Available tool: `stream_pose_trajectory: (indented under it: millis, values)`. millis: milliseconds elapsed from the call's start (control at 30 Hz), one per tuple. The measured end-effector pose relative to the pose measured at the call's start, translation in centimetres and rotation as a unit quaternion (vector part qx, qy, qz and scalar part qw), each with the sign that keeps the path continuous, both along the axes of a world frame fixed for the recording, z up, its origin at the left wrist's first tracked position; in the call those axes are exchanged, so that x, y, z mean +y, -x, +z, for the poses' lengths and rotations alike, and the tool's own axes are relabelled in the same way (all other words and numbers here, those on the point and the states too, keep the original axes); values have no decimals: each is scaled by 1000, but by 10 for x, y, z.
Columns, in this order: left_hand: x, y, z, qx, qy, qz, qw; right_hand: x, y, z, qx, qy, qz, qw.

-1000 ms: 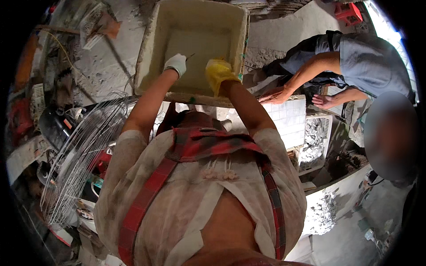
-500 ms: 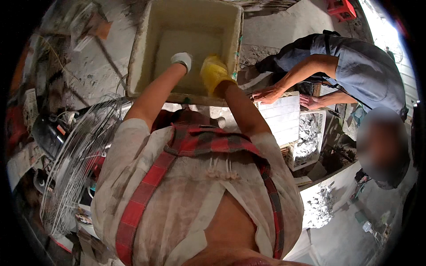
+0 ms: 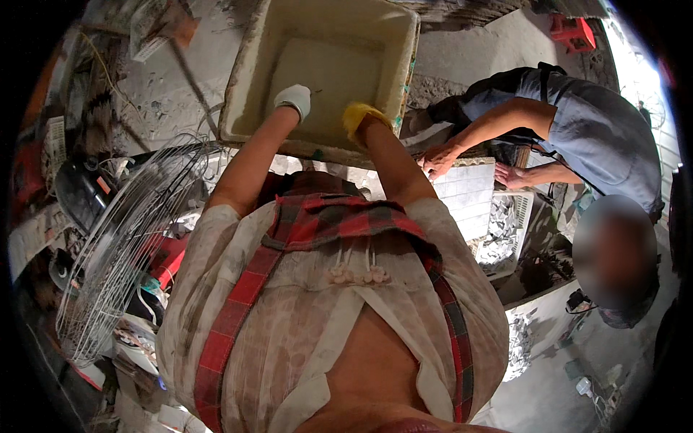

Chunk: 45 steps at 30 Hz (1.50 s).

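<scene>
Both my arms reach into a deep, pale rectangular tub [image 3: 410, 54] with a worn rim, which holds cloudy liquid [image 3: 328, 72]. My left hand [image 3: 294, 101], in a white glove, is inside the tub on the left, its fingers hidden below the cuff. My right hand [image 3: 363, 117] wears a yellow glove and is low inside the tub near its close right corner. Only that glove's cuff and back show, so its fingers and anything in them are out of sight.
Right of me a co-worker's hands [image 3: 440, 160] rest at a board of white tiles [image 3: 465, 195]. Beside it stands a white crate [image 3: 525, 224] of small grey-white pieces. A wire fan guard [image 3: 119, 249] is at my left, a red stool [image 3: 572, 34] far right.
My right hand has gone lower into the tub, and less of the yellow glove shows. The whole view has shifted slightly, with the tub now further right.
</scene>
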<state>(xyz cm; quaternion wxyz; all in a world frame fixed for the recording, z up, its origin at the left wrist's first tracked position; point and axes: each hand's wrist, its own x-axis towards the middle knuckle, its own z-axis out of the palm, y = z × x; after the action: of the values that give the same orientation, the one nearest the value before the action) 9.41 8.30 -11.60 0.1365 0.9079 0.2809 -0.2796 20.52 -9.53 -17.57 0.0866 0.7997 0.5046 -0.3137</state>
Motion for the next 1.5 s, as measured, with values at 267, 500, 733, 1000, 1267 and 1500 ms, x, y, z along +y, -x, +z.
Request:
stream_pose_trajectory:
  millis: [267, 500, 733, 1000, 1267, 1500]
  values:
    - [-2, 29, 7, -546, 52, 246, 799, 45, 1, 23, 237, -164, -361, 887]
    - [-14, 55, 54, -584, 125, 370, 711, 70, 2, 28, -66, -191, -205, 958]
    - [-27, 74, 102, -656, 80, 375, 650, 85, -13, 96, 410, -515, -329, 677]
    - [-30, 87, 87, -648, 58, 295, 700, 22, -49, 76, -326, -386, 10, 863]
    - [-4, 101, 61, -550, 226, 376, 711, -15, -46, 248, 439, -501, -332, 668]
    - [-49, 67, 101, -351, 556, 334, 676, -154, -57, 317, 172, -464, -313, 811]
